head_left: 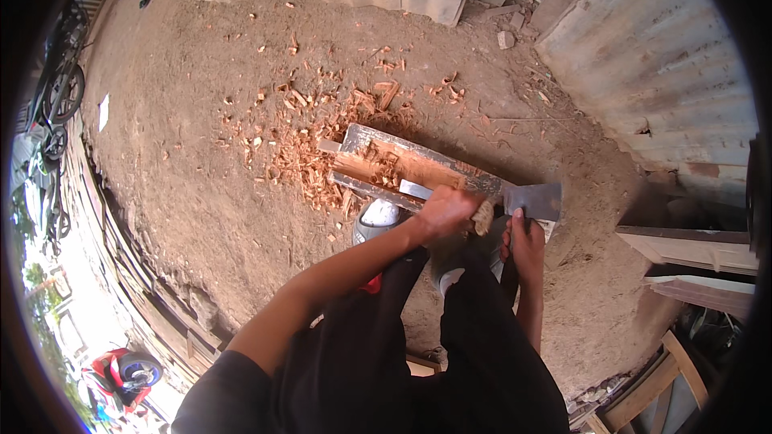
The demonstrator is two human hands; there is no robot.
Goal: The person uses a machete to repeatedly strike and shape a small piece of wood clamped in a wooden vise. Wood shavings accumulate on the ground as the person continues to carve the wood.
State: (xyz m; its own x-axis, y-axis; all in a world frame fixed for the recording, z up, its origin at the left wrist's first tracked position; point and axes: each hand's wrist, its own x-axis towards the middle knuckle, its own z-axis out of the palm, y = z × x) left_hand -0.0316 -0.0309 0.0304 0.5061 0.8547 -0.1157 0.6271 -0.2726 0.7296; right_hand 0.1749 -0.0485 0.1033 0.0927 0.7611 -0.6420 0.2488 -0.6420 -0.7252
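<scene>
A hollowed wooden block (462,167) with worn painted edges lies on the ground ahead of me, with curled shavings (384,169) inside its hollow. My left hand (449,213) is closed round a chisel (414,189); its pale flat blade points left into the hollow, and its frayed wooden butt (482,219) sticks out on the right. Beside it, my right hand (524,247) grips the dark handle of a broad, flat metal-headed tool (535,201), thumb along the handle. That grey head overlaps the block's right end. Whether it touches the chisel, I cannot tell.
Wood chips (310,165) litter the dirt left of and beyond the block. My shoe (376,219) stands against its near side. Corrugated metal sheets (651,64) stand at the back and right. Wooden boards (683,249) lie at right; motorbikes (129,378) are parked at left.
</scene>
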